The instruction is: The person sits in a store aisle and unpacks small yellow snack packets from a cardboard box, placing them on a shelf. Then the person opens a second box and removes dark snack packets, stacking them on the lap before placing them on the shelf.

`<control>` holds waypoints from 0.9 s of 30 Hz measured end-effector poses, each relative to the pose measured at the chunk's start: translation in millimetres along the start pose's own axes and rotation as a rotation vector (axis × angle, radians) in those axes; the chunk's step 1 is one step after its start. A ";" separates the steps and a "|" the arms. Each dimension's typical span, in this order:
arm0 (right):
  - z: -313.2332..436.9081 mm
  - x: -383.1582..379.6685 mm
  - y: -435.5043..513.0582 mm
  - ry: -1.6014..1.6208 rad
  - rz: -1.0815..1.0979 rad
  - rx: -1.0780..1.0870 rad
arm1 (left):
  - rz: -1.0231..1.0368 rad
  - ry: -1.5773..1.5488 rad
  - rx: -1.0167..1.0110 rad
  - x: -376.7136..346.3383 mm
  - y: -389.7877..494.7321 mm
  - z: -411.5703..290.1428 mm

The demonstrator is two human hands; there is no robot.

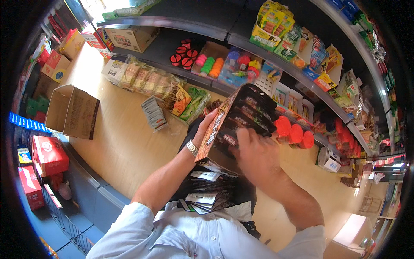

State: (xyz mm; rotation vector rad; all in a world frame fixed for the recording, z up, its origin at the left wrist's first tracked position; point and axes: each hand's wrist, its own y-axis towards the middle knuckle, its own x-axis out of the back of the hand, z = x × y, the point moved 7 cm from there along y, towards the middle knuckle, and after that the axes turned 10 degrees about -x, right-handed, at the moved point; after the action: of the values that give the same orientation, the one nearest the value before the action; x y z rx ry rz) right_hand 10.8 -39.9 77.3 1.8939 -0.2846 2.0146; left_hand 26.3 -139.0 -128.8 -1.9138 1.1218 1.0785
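Note:
My left hand [207,124] holds a printed cardboard display box [212,136] by its side, tilted over my lap. Inside stand several black snack packets [249,111]. My right hand [258,152] is blurred and reaches into the box's open side, its fingers on the packets; whether it grips one cannot be told. More black packets with white labels [202,198] lie in a pile on my lap, below the box.
Shelves [207,30] with boxed snacks curve ahead and right. Red-lidded jars [296,136] stand beside the box at right. Packaged goods [152,79] and a grey pack [153,113] lie on the floor ahead. An open carton [72,111] stands left, near red boxes [50,155].

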 end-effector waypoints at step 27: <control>-38.3 -85.6 -115.0 0.492 0.058 -0.221 | 0.052 -0.319 0.121 -42.6 -18.7 -9.2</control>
State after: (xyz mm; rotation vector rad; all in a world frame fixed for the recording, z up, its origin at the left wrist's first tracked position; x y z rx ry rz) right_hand 23.8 69.7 -22.0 1.2244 -0.4096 2.2971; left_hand 33.6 -123.9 -84.5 -1.5606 1.0343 1.2626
